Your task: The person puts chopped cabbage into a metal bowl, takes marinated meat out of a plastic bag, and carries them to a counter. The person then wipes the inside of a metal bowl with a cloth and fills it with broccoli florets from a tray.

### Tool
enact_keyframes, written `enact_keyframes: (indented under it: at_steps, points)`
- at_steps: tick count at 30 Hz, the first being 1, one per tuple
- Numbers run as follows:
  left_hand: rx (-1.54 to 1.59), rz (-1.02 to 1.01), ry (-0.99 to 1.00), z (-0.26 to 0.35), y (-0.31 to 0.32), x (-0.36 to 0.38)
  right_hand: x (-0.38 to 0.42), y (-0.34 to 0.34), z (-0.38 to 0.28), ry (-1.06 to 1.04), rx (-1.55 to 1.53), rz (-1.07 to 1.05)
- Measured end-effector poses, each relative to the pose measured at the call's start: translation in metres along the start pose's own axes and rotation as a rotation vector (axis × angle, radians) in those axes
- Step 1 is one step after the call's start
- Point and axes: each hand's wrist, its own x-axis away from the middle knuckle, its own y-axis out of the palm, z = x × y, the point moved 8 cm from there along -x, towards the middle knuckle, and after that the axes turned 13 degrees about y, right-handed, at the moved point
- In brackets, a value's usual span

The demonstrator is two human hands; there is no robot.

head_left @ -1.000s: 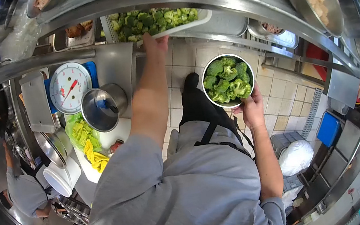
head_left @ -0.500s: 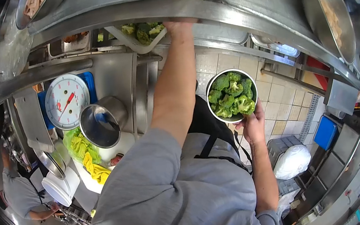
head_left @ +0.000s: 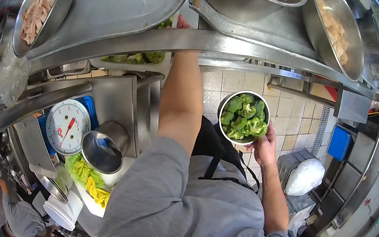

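My right hand (head_left: 265, 145) is closed on the near side of a round metal bowl (head_left: 222, 131) full of broccoli florets (head_left: 246, 116), held over the floor. My left arm reaches under a steel rail (head_left: 140, 44). Beyond the rail, my left hand (head_left: 182, 22) is at the right wall of a white tray (head_left: 163, 68) that holds more broccoli (head_left: 137, 59). Fingertips of this hand show above the rail, while the rail covers the rest of its grip.
Left stand a dial scale (head_left: 68, 127), a steel pot (head_left: 107, 152), leafy greens (head_left: 83, 170) and a white bucket (head_left: 64, 211). Bowls of pale strips (head_left: 39, 16) and meat pieces (head_left: 334, 35) sit on the upper shelf. A co-worker (head_left: 24, 217) is at far left.
The broccoli tray has slid left and farther under the rail, with my left hand along its wall. My view has shifted, showing more of the upper shelf. The bowl stays in my right hand.
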Motion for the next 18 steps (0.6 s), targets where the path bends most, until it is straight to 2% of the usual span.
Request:
enact_keyframes:
  at_steps: [3, 5, 6, 9, 10, 11, 12, 13, 14, 18]
  points:
    - [-0.091, 0.031, -0.063, 0.004, 0.02, 0.025, 0.005, -0.009, -0.002, -0.011, -0.004, 0.03]
    - [-0.139, 0.2, -0.141, 0.001, 0.05, 0.052, 0.008, -0.01, -0.003, 0.008, 0.038, 0.005]
    - [-0.132, 0.193, -0.135, -0.006, 0.051, 0.051, 0.009, -0.013, -0.004, 0.017, 0.038, 0.001]
    - [-0.401, -0.045, -0.17, -0.012, 0.042, 0.06, 0.006, -0.037, 0.008, 0.014, 0.083, 0.049]
    - [-0.533, -0.262, -0.027, 0.006, 0.048, 0.077, 0.011, -0.029, 0.001, 0.022, 0.106, -0.035]
    - [-0.599, -0.2, -0.091, 0.011, 0.026, 0.087, 0.01, -0.037, 0.007, 0.0, 0.113, -0.027]
    - [-0.728, 0.137, -0.261, 0.012, 0.004, 0.108, 0.01, -0.041, 0.01, 0.026, 0.157, -0.037]
    - [-0.88, 0.316, -0.187, 0.026, 0.06, 0.167, 0.009, -0.042, 0.008, 0.029, 0.192, -0.033]
    - [-0.959, 0.193, -0.237, 0.034, 0.08, 0.196, 0.009, -0.038, 0.006, 0.018, 0.206, -0.064]
    - [-1.134, -0.067, -0.268, 0.083, 0.083, 0.277, 0.017, -0.019, -0.009, -0.055, 0.325, -0.138]
